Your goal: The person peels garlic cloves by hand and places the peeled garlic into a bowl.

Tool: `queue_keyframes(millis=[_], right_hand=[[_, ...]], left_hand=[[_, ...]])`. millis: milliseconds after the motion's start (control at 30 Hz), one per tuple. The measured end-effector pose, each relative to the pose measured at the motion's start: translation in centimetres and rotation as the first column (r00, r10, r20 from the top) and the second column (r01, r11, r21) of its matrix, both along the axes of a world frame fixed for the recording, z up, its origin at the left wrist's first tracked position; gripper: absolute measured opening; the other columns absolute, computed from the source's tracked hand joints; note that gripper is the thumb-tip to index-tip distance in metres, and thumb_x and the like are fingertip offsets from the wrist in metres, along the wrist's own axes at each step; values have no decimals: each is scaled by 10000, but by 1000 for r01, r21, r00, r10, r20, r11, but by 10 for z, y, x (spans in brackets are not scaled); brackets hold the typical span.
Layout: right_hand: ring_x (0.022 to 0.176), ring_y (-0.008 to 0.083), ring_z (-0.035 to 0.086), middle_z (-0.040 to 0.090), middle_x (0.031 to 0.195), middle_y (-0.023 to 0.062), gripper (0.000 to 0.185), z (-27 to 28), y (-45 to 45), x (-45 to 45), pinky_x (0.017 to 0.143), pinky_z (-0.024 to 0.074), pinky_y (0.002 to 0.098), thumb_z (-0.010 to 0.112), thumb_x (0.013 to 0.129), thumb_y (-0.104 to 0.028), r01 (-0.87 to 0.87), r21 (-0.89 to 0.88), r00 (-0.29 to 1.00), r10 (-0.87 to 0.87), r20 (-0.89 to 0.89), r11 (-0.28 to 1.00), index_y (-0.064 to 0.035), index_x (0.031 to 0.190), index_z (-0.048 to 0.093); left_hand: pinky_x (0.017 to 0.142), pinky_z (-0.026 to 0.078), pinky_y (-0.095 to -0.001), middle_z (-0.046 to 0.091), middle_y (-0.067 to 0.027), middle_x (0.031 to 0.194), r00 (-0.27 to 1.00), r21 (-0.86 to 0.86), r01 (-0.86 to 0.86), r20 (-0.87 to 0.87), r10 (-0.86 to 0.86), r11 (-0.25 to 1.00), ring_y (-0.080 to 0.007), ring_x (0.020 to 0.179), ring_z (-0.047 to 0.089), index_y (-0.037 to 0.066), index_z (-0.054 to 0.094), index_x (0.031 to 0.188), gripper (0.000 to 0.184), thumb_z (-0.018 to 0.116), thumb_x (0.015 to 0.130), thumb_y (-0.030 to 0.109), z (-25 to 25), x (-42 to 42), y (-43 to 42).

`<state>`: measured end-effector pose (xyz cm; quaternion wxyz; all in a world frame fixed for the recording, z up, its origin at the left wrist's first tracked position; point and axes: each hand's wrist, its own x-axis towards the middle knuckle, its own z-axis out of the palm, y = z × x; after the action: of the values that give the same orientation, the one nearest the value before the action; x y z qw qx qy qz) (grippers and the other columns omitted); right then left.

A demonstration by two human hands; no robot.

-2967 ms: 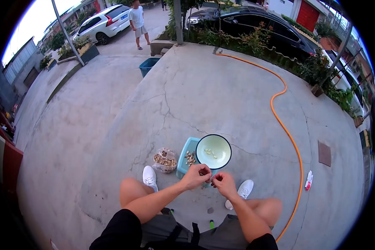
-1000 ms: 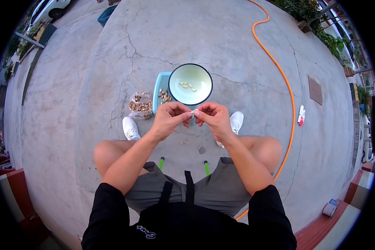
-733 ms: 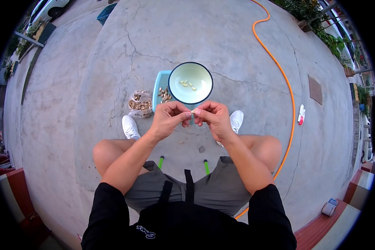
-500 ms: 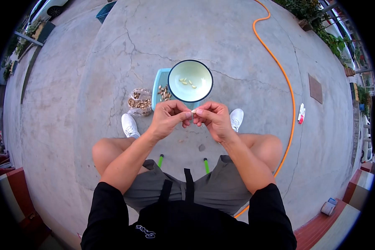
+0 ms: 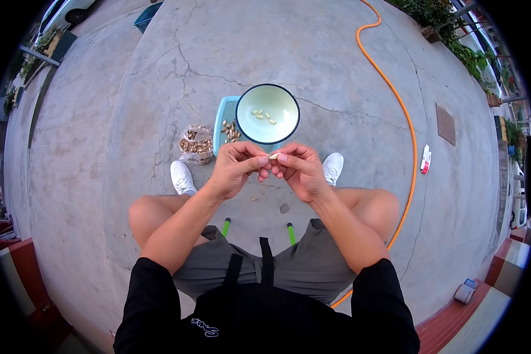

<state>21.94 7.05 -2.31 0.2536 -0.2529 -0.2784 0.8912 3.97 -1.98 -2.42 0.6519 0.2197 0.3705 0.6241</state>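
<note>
Between my fingertips is a small pale garlic clove (image 5: 274, 157). My left hand (image 5: 238, 168) pinches it from the left, and my right hand (image 5: 301, 171) grips its other side, thumb and forefinger pressed together. Just beyond my hands a pale green enamel bowl (image 5: 283, 109) with a dark rim holds several peeled cloves (image 5: 259, 113). The bowl sits over a light blue tray (image 5: 220, 121), hiding much of it. Brown unpeeled cloves (image 5: 230, 131) lie in the tray's left part.
A clear plastic bag of brown cloves (image 5: 196, 146) stands left of the tray. White shoes (image 5: 183, 177) flank the work area. An orange hose (image 5: 405, 112) curves along the right, near a red-and-white packet (image 5: 426, 160). Cracks run through the concrete floor (image 5: 336, 65).
My fingers have shifted slightly around the clove, and more of its pale side shows now. Both hands stay in front of the bowl. The whole view has drifted a little.
</note>
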Motion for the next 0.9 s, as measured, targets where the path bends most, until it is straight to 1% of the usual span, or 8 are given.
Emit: queue_keyframes(millis=[167,233,300,333,400,500,667,900], right_hand=[[766,169,672,713,900,119,123,1,-1,-2,668,537,274,687,896,-43,-7,3,1000,7,1,1000,13,1005,693],[757,157,664,715,901,113,162,1,-1,-2,658,530,272,689,900,-49,-8,62,999,6,43,998,18,1047,700],[750,153,661,718,899,111,171,3,-1,-3,654,529,272,695,897,-48,-1,91,998,-5,59,996,21,1054,703],[743,148,659,720,897,110,180,3,-2,-3,649,528,272,701,895,-47,7,119,997,-16,73,993,23,1060,706],[745,145,654,720,902,108,183,1,-2,-4,654,523,273,697,892,-39,-3,167,996,-13,90,986,20,1066,705],[750,140,647,721,909,105,186,-2,-2,-4,663,518,276,695,887,-24,-17,234,992,-13,128,972,21,1068,705],[732,136,656,726,898,104,182,0,-4,-5,658,533,267,712,883,-21,4,242,989,-40,141,970,42,1054,712],[758,153,669,697,917,99,166,0,-2,-3,661,542,279,684,882,4,-8,247,987,-31,157,969,23,1043,646]], left_hand=[[598,514,-288,690,-114,835,1000,-11,19,24,-18,1000,-168,683,650,-4,665,934,83,698,894,60,1,-1,0],[600,510,-287,688,-107,830,1000,-24,18,6,-18,1000,-163,679,645,-3,662,939,95,702,893,70,1,0,1],[607,506,-280,682,-87,828,994,-30,1,-111,-4,1000,-148,677,635,-10,652,946,97,690,901,68,-3,1,2],[607,506,-280,682,-87,828,994,-30,0,-110,-3,1000,-148,677,635,-10,652,946,97,690,901,68,-4,2,3],[604,497,-266,674,-71,826,979,-6,-37,-200,35,999,-131,679,625,-22,644,942,91,680,904,53,-5,3,3],[596,484,-249,667,-63,822,959,-35,-35,-283,24,999,-117,671,614,-24,640,937,87,678,900,45,-2,4,3],[582,473,-236,664,-60,812,958,-62,-53,-286,33,997,-109,646,605,-21,639,932,87,680,892,44,-4,4,2],[589,480,-250,655,-55,787,966,-74,-91,-249,70,993,-115,631,597,-16,628,907,68,669,888,34,-7,3,3]])
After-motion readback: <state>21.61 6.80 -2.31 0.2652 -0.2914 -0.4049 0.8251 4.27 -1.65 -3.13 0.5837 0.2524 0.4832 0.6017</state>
